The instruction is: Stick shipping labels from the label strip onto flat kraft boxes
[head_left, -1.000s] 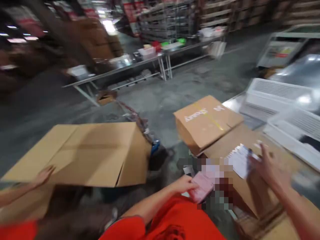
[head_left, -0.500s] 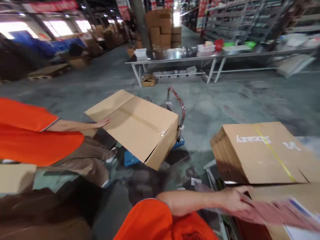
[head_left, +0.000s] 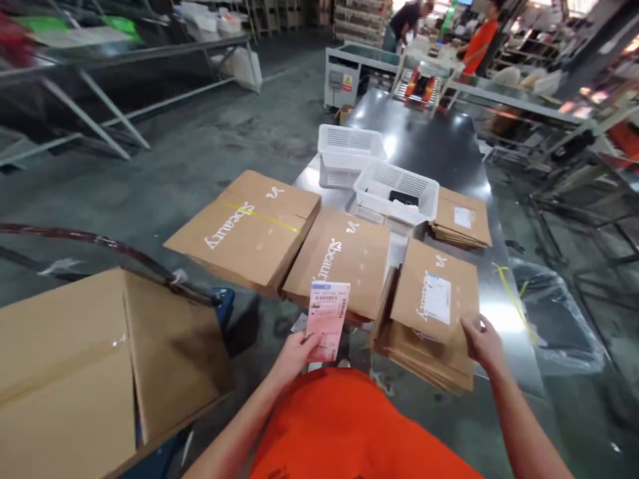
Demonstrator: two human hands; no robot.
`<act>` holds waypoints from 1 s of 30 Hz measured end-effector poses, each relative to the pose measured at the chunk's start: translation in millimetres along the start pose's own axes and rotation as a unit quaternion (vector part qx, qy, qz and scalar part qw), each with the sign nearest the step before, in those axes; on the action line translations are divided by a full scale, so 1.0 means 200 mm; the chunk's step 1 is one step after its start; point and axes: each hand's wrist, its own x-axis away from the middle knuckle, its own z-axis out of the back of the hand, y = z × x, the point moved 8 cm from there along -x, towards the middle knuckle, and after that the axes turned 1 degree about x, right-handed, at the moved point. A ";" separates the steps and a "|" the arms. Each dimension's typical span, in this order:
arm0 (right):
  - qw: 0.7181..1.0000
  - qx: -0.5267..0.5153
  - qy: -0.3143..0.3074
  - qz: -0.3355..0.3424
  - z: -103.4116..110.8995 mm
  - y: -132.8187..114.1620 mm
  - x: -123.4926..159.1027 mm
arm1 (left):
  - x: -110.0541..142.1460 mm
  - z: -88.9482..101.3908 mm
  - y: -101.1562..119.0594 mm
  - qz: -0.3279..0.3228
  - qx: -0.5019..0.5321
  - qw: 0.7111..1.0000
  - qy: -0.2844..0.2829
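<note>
My left hand [head_left: 295, 351] pinches a stack of pink printed slips [head_left: 327, 319] upright in front of my orange shirt. My right hand [head_left: 480, 341] grips the near right corner of a stack of flat brown cartons [head_left: 429, 313] whose top one carries a white label. The stack lies on a shiny metal table [head_left: 439, 143]. Left of it lie two more piles of flat cartons printed "beauty" [head_left: 247, 226] [head_left: 339, 256].
Two white plastic baskets [head_left: 397, 189] [head_left: 347, 153] and another labelled carton pile [head_left: 462, 216] sit farther back on the table. A large brown box [head_left: 94, 359] on a blue trolley with a handle [head_left: 114, 249] stands at my left. People work at a far bench [head_left: 449, 40].
The view has swung right from the floor and a co-worker to the table. My left hand has raised the pink slips upright; my right hand now holds the carton stack's corner.
</note>
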 end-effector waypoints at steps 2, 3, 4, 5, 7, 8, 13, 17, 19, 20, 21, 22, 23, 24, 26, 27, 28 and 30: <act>0.996 0.087 -0.001 -0.023 -0.04 0.02 0.05 | 0.02 -0.05 0.00 0.022 0.017 1.000 0.001; 0.991 0.130 0.024 -0.014 -0.05 -0.04 0.08 | 0.03 -0.09 0.00 0.026 0.017 1.000 -0.001; 0.986 0.152 0.057 0.020 -0.06 -0.14 0.11 | 0.04 -0.12 0.01 0.028 0.007 1.000 -0.005; 0.985 0.138 0.073 0.076 -0.08 -0.29 0.15 | 0.04 -0.16 0.01 0.027 -0.013 1.000 -0.010; 0.974 0.003 0.005 0.225 -0.17 -0.65 0.27 | 0.05 -0.22 0.01 0.009 -0.068 0.997 -0.022; 0.950 -0.088 -0.089 0.286 -0.24 -0.83 0.34 | 0.05 -0.24 0.02 -0.005 -0.096 0.995 -0.029; 0.847 -0.217 -0.318 0.366 -0.47 -1.34 0.69 | 0.12 -0.29 0.13 -0.046 -0.103 0.990 -0.082; 0.823 -0.229 -0.326 0.404 -0.56 -1.38 0.87 | 0.13 -0.27 0.38 -0.161 -0.074 0.984 -0.006; 0.815 -0.205 -0.287 0.459 -0.58 -1.40 0.91 | 0.07 -0.22 0.43 -0.177 -0.099 0.977 0.067; 0.815 -0.189 -0.257 0.483 -0.59 -1.42 0.91 | 0.04 -0.20 0.43 -0.173 -0.110 0.974 0.094; 0.816 -0.172 -0.228 0.502 -0.61 -1.45 0.89 | 0.00 -0.17 0.42 -0.169 -0.118 0.972 0.114; 0.819 -0.158 -0.202 0.513 -0.64 -1.48 0.85 | -0.04 -0.13 0.41 -0.164 -0.125 0.970 0.127; 0.824 -0.143 -0.176 0.519 -0.67 -1.52 0.80 | -0.08 -0.10 0.38 -0.156 -0.129 0.970 0.136; 0.833 -0.127 -0.147 0.518 -0.69 -1.57 0.73 | -0.10 -0.06 0.35 -0.146 -0.128 0.971 0.141; 0.858 -0.075 -0.081 0.502 -0.74 -1.65 0.57 | -0.13 0.02 0.25 -0.119 -0.108 0.979 0.123; 0.869 -0.033 -0.052 0.491 -0.76 -1.69 0.49 | -0.13 0.05 0.19 -0.099 -0.096 0.985 0.101; 0.876 0.015 -0.026 0.481 -0.77 -1.73 0.42 | -0.11 0.09 0.13 -0.076 -0.092 0.990 0.077; 0.880 0.107 0.016 0.463 -0.79 -1.78 0.31 | -0.05 0.17 0.00 -0.032 -0.104 0.993 0.041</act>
